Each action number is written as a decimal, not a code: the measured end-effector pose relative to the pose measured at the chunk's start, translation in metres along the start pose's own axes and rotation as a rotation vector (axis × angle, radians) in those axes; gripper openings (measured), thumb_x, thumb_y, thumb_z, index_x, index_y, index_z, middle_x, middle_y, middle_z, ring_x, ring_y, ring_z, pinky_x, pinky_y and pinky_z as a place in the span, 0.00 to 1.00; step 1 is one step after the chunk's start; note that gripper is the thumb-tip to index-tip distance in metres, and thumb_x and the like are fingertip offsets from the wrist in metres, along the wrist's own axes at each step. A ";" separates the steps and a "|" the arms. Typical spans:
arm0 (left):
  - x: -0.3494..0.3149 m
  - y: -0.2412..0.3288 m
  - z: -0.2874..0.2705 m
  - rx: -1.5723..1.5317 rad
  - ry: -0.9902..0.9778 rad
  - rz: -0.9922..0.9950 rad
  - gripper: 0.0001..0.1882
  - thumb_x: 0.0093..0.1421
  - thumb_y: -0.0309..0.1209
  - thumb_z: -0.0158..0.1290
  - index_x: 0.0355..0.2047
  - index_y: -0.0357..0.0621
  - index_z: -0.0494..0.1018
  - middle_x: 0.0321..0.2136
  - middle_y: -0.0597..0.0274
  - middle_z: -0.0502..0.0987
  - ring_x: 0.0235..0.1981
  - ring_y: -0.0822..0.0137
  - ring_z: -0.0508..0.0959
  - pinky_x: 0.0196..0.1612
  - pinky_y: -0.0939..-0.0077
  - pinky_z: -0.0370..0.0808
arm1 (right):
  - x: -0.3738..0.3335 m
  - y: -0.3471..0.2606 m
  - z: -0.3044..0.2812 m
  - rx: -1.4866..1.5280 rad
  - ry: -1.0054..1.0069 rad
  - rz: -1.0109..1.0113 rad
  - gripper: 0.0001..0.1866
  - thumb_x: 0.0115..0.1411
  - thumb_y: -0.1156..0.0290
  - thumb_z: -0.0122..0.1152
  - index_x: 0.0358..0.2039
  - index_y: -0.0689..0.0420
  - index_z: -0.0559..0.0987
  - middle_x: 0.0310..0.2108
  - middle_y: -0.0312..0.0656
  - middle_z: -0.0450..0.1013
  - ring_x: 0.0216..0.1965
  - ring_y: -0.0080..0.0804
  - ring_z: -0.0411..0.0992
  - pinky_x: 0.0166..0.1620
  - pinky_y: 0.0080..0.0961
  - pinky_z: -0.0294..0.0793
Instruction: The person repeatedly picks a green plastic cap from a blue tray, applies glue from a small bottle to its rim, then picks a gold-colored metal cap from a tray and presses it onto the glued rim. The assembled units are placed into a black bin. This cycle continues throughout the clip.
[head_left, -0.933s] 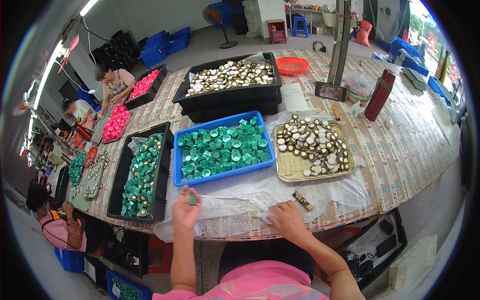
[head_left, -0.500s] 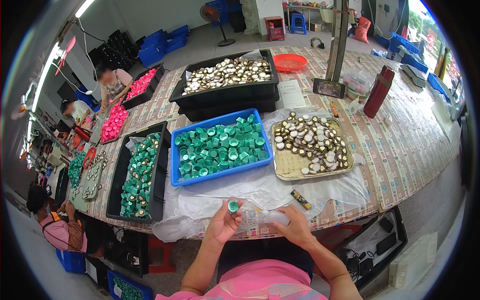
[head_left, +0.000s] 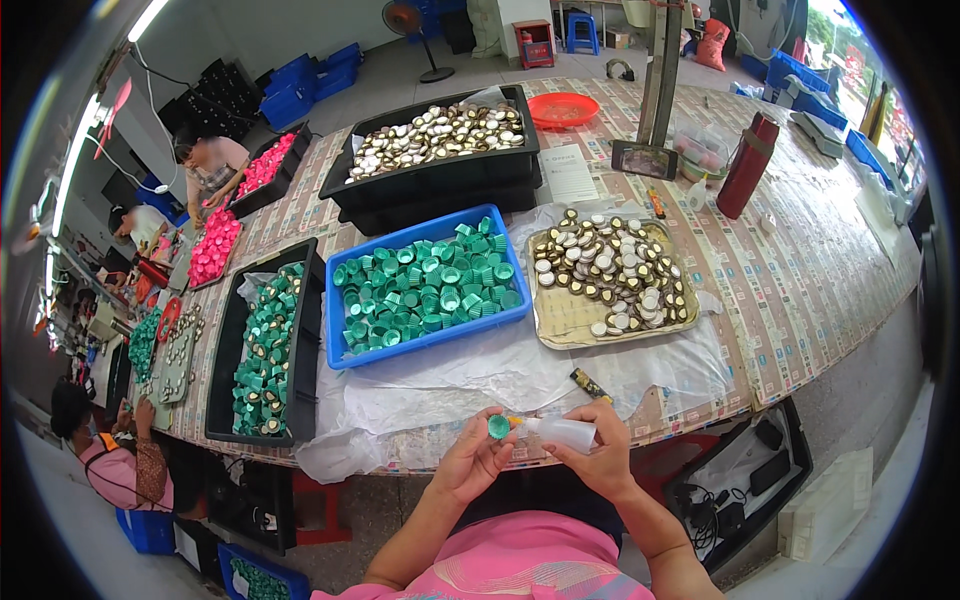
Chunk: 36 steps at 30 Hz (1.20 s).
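Note:
Between the fingers of my left hand (head_left: 466, 462) is a small green foil cup (head_left: 498, 427), its opening facing up. My right hand (head_left: 604, 452) grips a whitish squeeze bottle (head_left: 566, 432) lying nearly level. The bottle's orange tip points left and comes up to the cup's rim; whether it touches cannot be told. Just beyond the bottle lies a dark marked stick or tube (head_left: 591, 386). Past my hands stands a blue tray (head_left: 430, 347) heaped with green foil cups. Right of it, a tan metal tray (head_left: 560, 318) bears many round dark-edged discs with white or gold faces.
At left a black bin (head_left: 309, 350) holds green cups with discs. Behind, stacked black bins (head_left: 430, 177) carry more discs. A red plate (head_left: 563, 110), a phone (head_left: 645, 160) against a metal post, and a red flask (head_left: 748, 167) stand farther back. Co-workers sit at left.
My left hand with the cup has moved right. The squeeze bottle in my right hand has levelled out, and its tip is now at the cup. The whole view has shifted slightly.

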<state>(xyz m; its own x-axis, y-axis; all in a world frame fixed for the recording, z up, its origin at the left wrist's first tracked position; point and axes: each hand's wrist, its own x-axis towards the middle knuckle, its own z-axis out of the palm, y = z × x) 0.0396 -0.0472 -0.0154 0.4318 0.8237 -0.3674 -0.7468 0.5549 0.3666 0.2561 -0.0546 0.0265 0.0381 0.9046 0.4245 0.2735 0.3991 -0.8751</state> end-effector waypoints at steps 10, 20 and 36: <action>-0.001 -0.003 0.008 0.064 0.008 0.010 0.20 0.64 0.31 0.50 0.54 0.41 0.63 0.49 0.55 0.71 0.49 0.64 0.75 0.52 0.73 0.75 | -0.008 -0.004 0.001 -0.110 0.014 -0.056 0.18 0.44 0.68 0.75 0.33 0.60 0.77 0.29 0.42 0.73 0.29 0.35 0.70 0.32 0.27 0.69; -0.001 -0.007 0.004 0.029 0.008 0.001 0.18 0.63 0.28 0.51 0.53 0.41 0.64 0.47 0.57 0.72 0.50 0.62 0.74 0.55 0.71 0.74 | -0.010 0.000 0.003 -0.119 0.009 -0.037 0.17 0.44 0.69 0.74 0.33 0.59 0.77 0.29 0.42 0.75 0.30 0.37 0.71 0.33 0.29 0.70; -0.005 -0.010 0.008 0.288 0.067 0.144 0.15 0.61 0.24 0.52 0.48 0.47 0.67 0.45 0.59 0.74 0.45 0.62 0.78 0.44 0.73 0.79 | -0.013 -0.006 0.001 -0.197 -0.026 -0.086 0.18 0.43 0.74 0.73 0.36 0.58 0.78 0.27 0.44 0.71 0.27 0.42 0.71 0.27 0.32 0.71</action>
<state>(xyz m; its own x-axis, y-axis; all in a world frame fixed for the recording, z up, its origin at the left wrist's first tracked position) 0.0487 -0.0564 -0.0105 0.2909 0.8919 -0.3464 -0.6201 0.4514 0.6417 0.2531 -0.0684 0.0260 -0.0174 0.8730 0.4875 0.4572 0.4405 -0.7726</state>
